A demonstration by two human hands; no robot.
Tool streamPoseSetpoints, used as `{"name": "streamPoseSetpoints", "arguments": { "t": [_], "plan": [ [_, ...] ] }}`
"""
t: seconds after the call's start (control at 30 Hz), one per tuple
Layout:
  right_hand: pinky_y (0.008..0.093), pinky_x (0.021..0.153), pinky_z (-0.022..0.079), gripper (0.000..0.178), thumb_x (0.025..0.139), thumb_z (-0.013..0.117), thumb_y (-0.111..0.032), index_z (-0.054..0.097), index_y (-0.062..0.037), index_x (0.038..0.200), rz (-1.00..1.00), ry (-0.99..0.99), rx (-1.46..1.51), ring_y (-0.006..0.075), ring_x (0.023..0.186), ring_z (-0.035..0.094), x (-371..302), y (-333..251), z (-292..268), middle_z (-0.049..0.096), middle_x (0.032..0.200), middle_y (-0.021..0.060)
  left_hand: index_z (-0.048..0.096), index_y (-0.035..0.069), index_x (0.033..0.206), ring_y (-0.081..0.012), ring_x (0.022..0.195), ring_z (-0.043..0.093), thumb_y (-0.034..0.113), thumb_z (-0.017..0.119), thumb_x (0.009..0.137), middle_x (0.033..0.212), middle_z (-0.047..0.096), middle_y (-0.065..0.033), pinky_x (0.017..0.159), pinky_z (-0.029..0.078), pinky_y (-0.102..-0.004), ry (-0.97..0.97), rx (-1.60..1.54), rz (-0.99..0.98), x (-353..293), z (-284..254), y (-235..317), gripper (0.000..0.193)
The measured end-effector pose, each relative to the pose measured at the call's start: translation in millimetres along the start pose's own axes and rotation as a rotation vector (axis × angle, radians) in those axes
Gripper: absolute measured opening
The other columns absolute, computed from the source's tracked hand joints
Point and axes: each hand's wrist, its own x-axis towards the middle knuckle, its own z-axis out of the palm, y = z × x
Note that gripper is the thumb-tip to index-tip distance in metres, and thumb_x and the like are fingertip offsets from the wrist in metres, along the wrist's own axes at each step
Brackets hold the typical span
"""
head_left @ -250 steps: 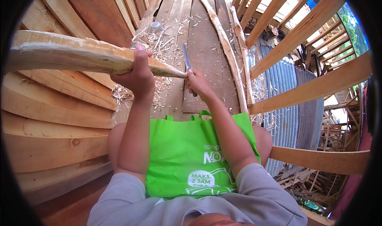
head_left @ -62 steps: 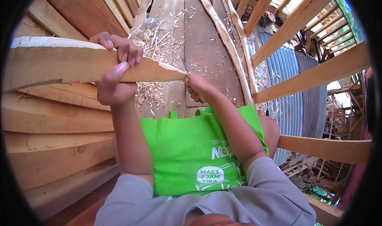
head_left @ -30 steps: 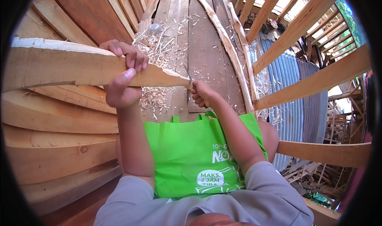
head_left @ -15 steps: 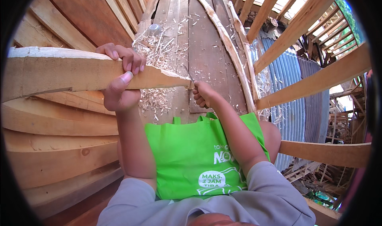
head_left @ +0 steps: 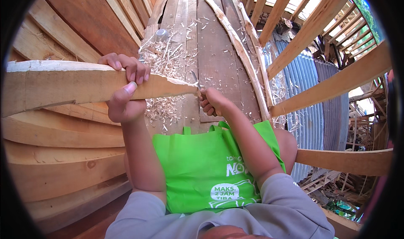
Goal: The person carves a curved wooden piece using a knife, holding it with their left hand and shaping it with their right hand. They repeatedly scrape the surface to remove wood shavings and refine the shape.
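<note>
Head view: left hand (head_left: 123, 91) fingers wrapped around wooden stick (head_left: 84, 86) held across lap; right hand (head_left: 214, 102) fingers clenched on knife (head_left: 195, 80) at stick's tapered tip, above shavings (head_left: 162, 62) on floorboards (head_left: 219, 58).

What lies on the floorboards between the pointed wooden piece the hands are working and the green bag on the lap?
In the head view, pale wood shavings lie there on the plank floor, below the wooden piece and above the green bag.
</note>
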Motion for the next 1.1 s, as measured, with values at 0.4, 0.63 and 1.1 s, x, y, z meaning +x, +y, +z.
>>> {"name": "streamPoseSetpoints", "arguments": {
  "t": [0.4, 0.63, 1.1],
  "plan": [
    [0.0242, 0.037, 0.013, 0.034, 0.104, 0.03, -0.039, 0.039, -0.0161, 0.081, -0.13, -0.018, -0.016, 0.0033, 0.044, 0.017, -20.3, -3.3, 39.0, 0.024, 0.058, -0.0083, 0.039, 0.007, 0.103, -0.0183, 0.071, 0.042, 0.006, 0.054, 0.063, 0.079, 0.041, -0.0097, 0.071, 0.04, -0.0351, 0.01, 0.018, 0.019, 0.2, -8.4, -3.3, 0.043],
    [0.024, 0.036, 0.013, 0.037, 0.103, 0.029, -0.042, 0.038, -0.0165, 0.078, -0.093, 0.159, -0.114, 0.0037, 0.043, 0.016, -12.8, -4.4, 29.0, 0.023, 0.057, -0.0083, 0.04, 0.009, 0.1, -0.0176, 0.07, 0.04, 0.01, 0.054, 0.063, 0.077, 0.039, -0.0071, 0.071, 0.039, -0.0342, 0.0, 0.046, -0.029, 2.5, -6.1, 0.9, 0.04],
    [0.0237, 0.036, 0.012, 0.035, 0.102, 0.031, -0.04, 0.037, -0.0158, 0.076, -0.041, 0.033, 0.021, 0.0034, 0.044, 0.015, -4.8, -6.1, 1.0, 0.023, 0.057, -0.0082, 0.039, 0.009, 0.092, -0.0164, 0.069, 0.039, 0.012, 0.055, 0.067, 0.076, 0.037, -0.0055, 0.072, 0.037, -0.0339, -0.044, 0.027, -0.093, 3.1, -3.8, 3.1, 0.03]
  ]
}}
